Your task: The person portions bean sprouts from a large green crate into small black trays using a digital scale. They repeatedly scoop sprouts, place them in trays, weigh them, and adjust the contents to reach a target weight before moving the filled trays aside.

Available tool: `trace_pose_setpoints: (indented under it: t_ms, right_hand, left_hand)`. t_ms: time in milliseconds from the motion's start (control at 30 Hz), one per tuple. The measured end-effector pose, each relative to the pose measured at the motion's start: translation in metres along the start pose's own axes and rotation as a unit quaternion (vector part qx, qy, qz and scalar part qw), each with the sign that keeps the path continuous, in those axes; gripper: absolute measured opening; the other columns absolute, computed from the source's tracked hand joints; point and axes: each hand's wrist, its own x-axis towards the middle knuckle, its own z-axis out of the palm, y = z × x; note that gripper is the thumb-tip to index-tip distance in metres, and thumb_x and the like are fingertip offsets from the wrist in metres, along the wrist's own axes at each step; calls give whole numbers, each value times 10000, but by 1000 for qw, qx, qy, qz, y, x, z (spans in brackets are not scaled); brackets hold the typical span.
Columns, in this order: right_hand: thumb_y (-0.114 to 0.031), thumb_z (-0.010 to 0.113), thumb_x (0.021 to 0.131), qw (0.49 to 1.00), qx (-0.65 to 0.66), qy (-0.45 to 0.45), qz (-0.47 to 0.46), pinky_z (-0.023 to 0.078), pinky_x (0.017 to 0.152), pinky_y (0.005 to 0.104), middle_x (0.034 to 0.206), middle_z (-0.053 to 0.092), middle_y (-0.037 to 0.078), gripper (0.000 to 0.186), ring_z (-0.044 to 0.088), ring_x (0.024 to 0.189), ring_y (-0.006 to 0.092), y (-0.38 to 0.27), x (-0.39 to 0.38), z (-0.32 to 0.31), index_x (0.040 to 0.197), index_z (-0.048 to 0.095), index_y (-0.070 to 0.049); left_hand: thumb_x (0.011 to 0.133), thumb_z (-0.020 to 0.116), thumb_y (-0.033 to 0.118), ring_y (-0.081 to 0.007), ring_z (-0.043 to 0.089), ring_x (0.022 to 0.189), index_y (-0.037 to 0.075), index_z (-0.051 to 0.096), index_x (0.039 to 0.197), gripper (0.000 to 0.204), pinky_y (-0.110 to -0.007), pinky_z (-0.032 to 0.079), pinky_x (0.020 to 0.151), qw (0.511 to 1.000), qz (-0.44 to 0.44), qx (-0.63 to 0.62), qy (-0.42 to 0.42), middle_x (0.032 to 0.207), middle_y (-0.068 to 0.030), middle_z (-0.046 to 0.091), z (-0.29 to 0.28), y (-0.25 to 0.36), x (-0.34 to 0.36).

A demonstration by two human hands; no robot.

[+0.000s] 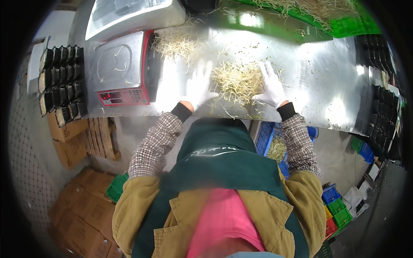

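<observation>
A loose pile of pale bean sprouts (236,82) lies on the metal table between my two gloved hands. My left hand (199,86), in a white glove, is spread flat just left of the pile, with a small gap to it. My right hand (272,87), also white-gloved, has its fingers stretched out and touches the pile's right edge. Farther off to the left, a second heap of sprouts (180,46) lies next to the scale. The red-sided scale (119,64) has a few stray sprouts on its metal plate.
A green crate (350,26) of sprouts stands at the far right, and a clear-topped metal box (137,21) at the far left. Black trays are stacked at both table ends (62,81). Below the table edge sits a blue crate (264,136) with sprouts; cardboard boxes (81,206) lie lower left.
</observation>
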Motion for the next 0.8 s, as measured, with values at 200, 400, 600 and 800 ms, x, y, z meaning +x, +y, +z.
trace_pose_setpoints:
  t_ms: [200,400,600,800]
  right_hand:
    - [-128,729,771,989,133,-12,58,422,1071,389,1449,456,183,736,534,1238,356,1,17,44,1445,434,-130]
    - [-140,602,907,915,403,27,15,378,1105,352,1369,577,142,488,503,1317,273,-17,15,8,1385,531,-76]
    - [-368,856,684,996,68,61,2,274,1174,424,1487,387,255,1033,356,1404,374,35,3,20,1480,322,18]
    - [-344,746,811,941,-47,281,185,318,1125,462,1420,472,225,770,433,1317,384,77,-23,57,1420,414,-10]
  left_hand:
    - [813,706,121,-326,588,1025,127,504,1341,565,-386,490,896,987,22,-153,50,1176,-154,557,67,3,17]
    - [854,605,53,-294,573,1073,83,643,1154,304,-364,455,961,925,28,-354,136,1120,-122,610,12,44,14]
    - [686,842,365,-402,267,1430,69,245,1526,1072,-504,240,1168,997,-64,10,30,1539,-235,285,23,-2,-3]
    - [544,875,569,-430,124,1480,0,87,1547,1397,-555,150,1185,1000,-12,-3,-12,1582,-282,144,60,-30,-25]
